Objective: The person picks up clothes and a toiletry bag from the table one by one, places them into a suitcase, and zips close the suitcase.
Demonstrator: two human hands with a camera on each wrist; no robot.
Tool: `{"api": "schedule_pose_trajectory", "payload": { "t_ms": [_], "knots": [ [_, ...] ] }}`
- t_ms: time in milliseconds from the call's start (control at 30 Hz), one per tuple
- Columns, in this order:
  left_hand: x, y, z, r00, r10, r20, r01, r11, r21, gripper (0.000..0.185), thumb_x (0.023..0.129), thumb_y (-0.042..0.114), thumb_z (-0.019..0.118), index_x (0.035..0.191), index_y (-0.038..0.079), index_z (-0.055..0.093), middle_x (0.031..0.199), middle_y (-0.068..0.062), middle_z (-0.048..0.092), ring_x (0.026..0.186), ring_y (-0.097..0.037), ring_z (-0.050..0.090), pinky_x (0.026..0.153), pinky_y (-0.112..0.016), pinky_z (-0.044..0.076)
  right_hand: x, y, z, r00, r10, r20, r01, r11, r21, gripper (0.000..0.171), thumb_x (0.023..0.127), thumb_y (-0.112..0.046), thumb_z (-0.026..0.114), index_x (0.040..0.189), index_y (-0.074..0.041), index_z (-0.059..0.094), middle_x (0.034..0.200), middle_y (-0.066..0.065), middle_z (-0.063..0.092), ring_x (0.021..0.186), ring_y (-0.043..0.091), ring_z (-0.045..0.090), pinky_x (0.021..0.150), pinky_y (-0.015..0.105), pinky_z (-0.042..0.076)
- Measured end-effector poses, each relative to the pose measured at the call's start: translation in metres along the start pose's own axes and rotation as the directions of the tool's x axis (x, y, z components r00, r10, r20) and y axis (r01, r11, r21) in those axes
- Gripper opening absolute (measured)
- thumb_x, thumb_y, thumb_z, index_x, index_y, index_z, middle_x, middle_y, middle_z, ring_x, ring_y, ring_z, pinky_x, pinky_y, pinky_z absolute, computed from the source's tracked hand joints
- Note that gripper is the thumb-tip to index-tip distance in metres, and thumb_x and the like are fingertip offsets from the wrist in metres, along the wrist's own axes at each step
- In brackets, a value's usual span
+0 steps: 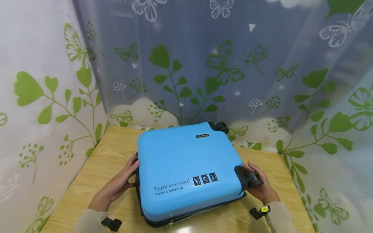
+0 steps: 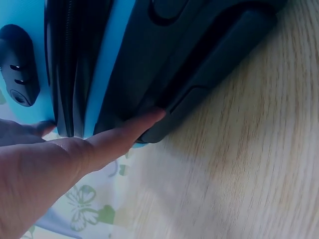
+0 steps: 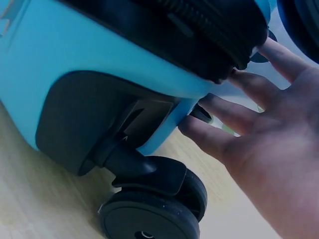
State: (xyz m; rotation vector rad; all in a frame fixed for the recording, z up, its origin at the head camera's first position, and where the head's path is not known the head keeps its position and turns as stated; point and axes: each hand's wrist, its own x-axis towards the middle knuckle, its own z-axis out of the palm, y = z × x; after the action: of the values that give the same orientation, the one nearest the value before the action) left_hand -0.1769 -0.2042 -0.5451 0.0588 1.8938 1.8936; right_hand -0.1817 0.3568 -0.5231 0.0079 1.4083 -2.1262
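We press flat, uncurled fingers of our left hand (image 1: 116, 187) and right hand (image 1: 260, 187) against the suitcase (image 1: 186, 168), gripping nothing, so it could slide off the desk (image 1: 96, 168).

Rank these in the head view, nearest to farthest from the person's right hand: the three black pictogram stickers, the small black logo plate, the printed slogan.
From the right hand:
1. Pictogram stickers, lid's near right.
2. Printed slogan, near left of them.
3. Logo plate, lid's far edge.

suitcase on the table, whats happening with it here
A person has both hands on a closed blue suitcase lying flat on a wooden table. The left hand presses straight fingers against the black handle side. The right hand touches the wheel end with open fingers, beside a black wheel.
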Motion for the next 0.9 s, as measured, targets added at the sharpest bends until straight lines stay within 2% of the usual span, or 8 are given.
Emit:
{"api": "schedule_pose_trajectory", "payload": {
  "t_ms": [233,333,433,533,633,700,800,900],
  "knots": [
    [0.02,0.004,-0.01,1.0,-0.007,0.028,0.007,1.0,0.008,0.078,0.115,0.06,0.036,0.176,0.034,-0.005,0.184,-0.013,-0.012,0.166,-0.056,-0.001,0.123,-0.082,0.026,-0.011,0.017,0.002,0.999,-0.019,-0.036,0.02,1.0,0.015,0.037,0.117,-0.049,0.035,0.141,-0.043,0.063,0.132,-0.025,0.062,0.127,-0.005,0.059,0.11,0.021,0.048],
    [0.032,0.008,-0.018,0.999,-0.014,0.053,0.014,1.0,0.006,0.078,0.115,0.061,0.037,0.177,0.035,-0.003,0.184,-0.012,-0.012,0.167,-0.056,-0.001,0.124,-0.081,0.024,-0.015,0.024,0.005,0.999,-0.015,-0.042,0.015,1.0,-0.002,0.057,0.118,-0.049,0.032,0.171,-0.033,0.019,0.145,-0.021,0.06,0.126,-0.009,0.059,0.112,0.018,0.046],
    [0.045,0.012,-0.025,0.997,-0.021,0.074,0.021,1.0,0.006,0.077,0.115,0.061,0.037,0.177,0.035,-0.001,0.184,-0.011,-0.012,0.167,-0.056,0.0,0.126,-0.08,0.022,-0.018,0.031,0.009,0.998,-0.004,-0.056,0.001,0.998,-0.057,0.075,0.118,-0.05,0.027,0.164,-0.011,-0.019,0.177,-0.004,0.03,0.145,-0.005,0.047,0.113,0.015,0.043],
    [0.059,0.016,-0.029,0.996,-0.023,0.087,0.022,1.0,0.004,0.077,0.114,0.064,0.038,0.177,0.037,0.002,0.185,-0.01,-0.011,0.166,-0.057,0.001,0.126,-0.079,0.021,-0.021,0.035,0.015,0.997,-0.004,-0.072,-0.002,0.997,-0.078,0.056,0.118,-0.051,0.024,0.169,-0.038,0.003,0.18,0.008,-0.019,0.168,0.013,0.01,0.112,0.013,0.041],
    [0.07,0.021,-0.031,0.995,-0.02,0.1,0.018,1.0,0.017,0.077,0.113,0.066,0.038,0.176,0.039,0.003,0.185,-0.01,-0.011,0.166,-0.057,-0.001,0.127,-0.079,0.02,-0.024,0.038,0.019,0.997,-0.017,-0.071,0.012,0.997,-0.076,0.04,0.119,-0.048,0.021,0.156,-0.057,0.032,0.178,0.011,-0.027,0.165,0.033,-0.024,0.11,0.012,0.041],
    [0.075,0.024,-0.032,0.995,-0.026,0.099,0.024,0.999,0.021,0.076,0.113,0.066,0.037,0.176,0.04,0.003,0.185,-0.01,-0.011,0.166,-0.057,-0.003,0.127,-0.079,0.019,-0.024,0.036,0.022,0.997,-0.016,-0.074,0.008,0.995,-0.104,0.043,0.119,-0.047,0.021,0.161,-0.053,0.029,0.177,0.012,-0.027,0.164,0.038,-0.026,0.109,0.012,0.043],
    [0.076,0.026,-0.033,0.995,-0.037,0.092,0.036,0.999,0.014,0.077,0.113,0.065,0.038,0.177,0.038,0.003,0.185,-0.011,-0.011,0.167,-0.054,-0.005,0.129,-0.078,0.016,-0.022,0.03,0.026,0.997,-0.004,-0.082,-0.011,0.983,-0.182,0.065,0.119,-0.047,0.021,0.174,-0.025,-0.008,0.179,0.015,-0.026,0.165,0.043,-0.02,0.111,0.015,0.042],
    [0.073,0.028,-0.031,0.996,-0.022,0.084,0.021,1.0,0.023,0.079,0.113,0.066,0.036,0.177,0.033,0.003,0.185,-0.011,-0.01,0.169,-0.048,-0.008,0.13,-0.078,0.01,-0.018,0.023,0.029,0.993,0.011,-0.12,-0.041,0.966,-0.254,0.077,0.118,-0.048,0.024,0.173,-0.011,-0.015,0.181,0.019,-0.02,0.167,0.048,-0.012,0.13,0.036,0.031]
  ]
}}
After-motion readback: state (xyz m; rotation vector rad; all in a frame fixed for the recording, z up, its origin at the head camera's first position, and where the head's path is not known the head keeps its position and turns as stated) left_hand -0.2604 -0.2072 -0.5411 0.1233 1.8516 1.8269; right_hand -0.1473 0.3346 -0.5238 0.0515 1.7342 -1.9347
